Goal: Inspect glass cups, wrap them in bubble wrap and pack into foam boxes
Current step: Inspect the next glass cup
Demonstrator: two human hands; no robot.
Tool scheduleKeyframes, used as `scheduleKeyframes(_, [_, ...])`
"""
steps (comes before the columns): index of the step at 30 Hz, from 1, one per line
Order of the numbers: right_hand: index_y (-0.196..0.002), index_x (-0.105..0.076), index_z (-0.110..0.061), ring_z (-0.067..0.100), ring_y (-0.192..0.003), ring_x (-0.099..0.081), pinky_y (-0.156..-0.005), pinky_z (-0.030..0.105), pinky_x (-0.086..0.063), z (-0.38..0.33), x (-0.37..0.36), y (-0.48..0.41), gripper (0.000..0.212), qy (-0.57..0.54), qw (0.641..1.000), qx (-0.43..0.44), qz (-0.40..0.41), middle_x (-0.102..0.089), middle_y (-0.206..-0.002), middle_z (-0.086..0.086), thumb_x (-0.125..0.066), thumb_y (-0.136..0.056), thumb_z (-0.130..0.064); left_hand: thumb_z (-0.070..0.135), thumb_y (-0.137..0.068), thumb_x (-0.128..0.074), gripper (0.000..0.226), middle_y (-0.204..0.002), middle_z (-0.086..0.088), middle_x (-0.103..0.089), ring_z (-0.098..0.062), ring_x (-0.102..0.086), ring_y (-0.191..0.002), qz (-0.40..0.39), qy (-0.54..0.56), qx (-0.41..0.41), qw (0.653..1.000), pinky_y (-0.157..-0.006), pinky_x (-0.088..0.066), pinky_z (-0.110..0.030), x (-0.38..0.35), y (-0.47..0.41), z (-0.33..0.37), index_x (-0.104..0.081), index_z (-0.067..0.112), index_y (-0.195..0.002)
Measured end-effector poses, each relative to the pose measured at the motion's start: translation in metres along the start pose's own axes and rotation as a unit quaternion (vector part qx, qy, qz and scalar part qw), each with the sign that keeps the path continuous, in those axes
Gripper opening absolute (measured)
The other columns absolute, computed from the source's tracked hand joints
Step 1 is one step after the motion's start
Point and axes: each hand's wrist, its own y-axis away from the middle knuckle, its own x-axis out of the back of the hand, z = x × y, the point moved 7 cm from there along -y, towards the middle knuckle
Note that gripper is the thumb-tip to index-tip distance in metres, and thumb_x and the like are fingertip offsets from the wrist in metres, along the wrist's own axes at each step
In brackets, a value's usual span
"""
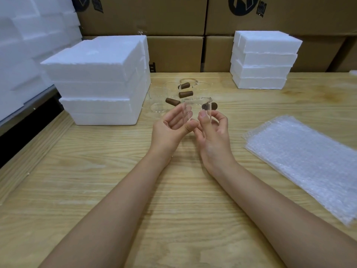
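evidently a fragile, slippery glass cup is gripped by left hand and right hand; its brown handle, at 3 o'clock, is judged the surest hold.

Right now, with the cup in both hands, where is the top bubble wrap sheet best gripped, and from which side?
Probably the corner of the bubble wrap stack nearest the right hand, once that frees the glass cup. The sheets lie flat on the table, so pinch only the top sheet's edge, coming from above and the left.
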Motion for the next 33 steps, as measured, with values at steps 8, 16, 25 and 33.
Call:
scheduleKeyframes(8, [-0.104,-0.050,-0.011,0.024,-0.094,-0.069,-0.089,0.032,-0.055,0.001,-0.001,-0.006,0.027,-0.123,0.989,-0.069,-0.032,-0.061,-0.099,0.008,-0.057,-0.089,-0.032,0.048,-0.068,-0.081,0.074,-0.110,-0.001,-0.073,-0.014,-0.063,-0.114,-0.010,0.008,0.046,0.999,-0.107,-0.044,-0.035,-0.002,0.003,0.000,-0.056,0.015,-0.130])
scheduleKeyframes(16, [-0.109,-0.055,-0.011,0.029,-0.111,-0.063,-0.082,0.032,-0.056,0.008,0.001,-0.007,0.033,-0.112,0.986,-0.116,-0.040,-0.055,-0.127,0.016,-0.051,-0.095,-0.040,0.006,-0.083,-0.069,0.046,-0.115,-0.005,-0.069,-0.009,-0.065,-0.110,0.013,-0.014,0.022,1.000,-0.087,-0.050,-0.016,0.001,0.004,0.001,-0.058,0.005,-0.127])
scheduleKeyframes(25, [-0.115,-0.043,-0.034,0.012,-0.104,-0.053,-0.083,0.024,-0.052,-0.026,-0.001,0.005,0.041,0.209,0.965,0.158,0.018,-0.047,-0.112,-0.002,-0.069,-0.084,-0.030,0.015,-0.074,-0.075,0.059,-0.118,0.003,-0.069,-0.005,-0.063,-0.111,0.017,-0.009,-0.005,1.000,-0.082,-0.051,-0.014,0.001,0.003,0.003,-0.057,0.007,-0.130])
scheduleKeyframes(33, [-0.107,-0.043,-0.033,0.022,-0.105,-0.055,-0.087,0.027,-0.050,-0.018,0.008,-0.001,0.035,0.154,0.977,0.141,0.044,-0.047,-0.107,0.000,-0.067,-0.087,-0.019,0.022,-0.072,-0.077,0.071,-0.134,0.000,-0.060,-0.006,-0.055,-0.124,-0.025,-0.054,-0.018,0.998,-0.103,-0.045,-0.023,-0.006,0.005,0.000,-0.051,0.011,-0.137])
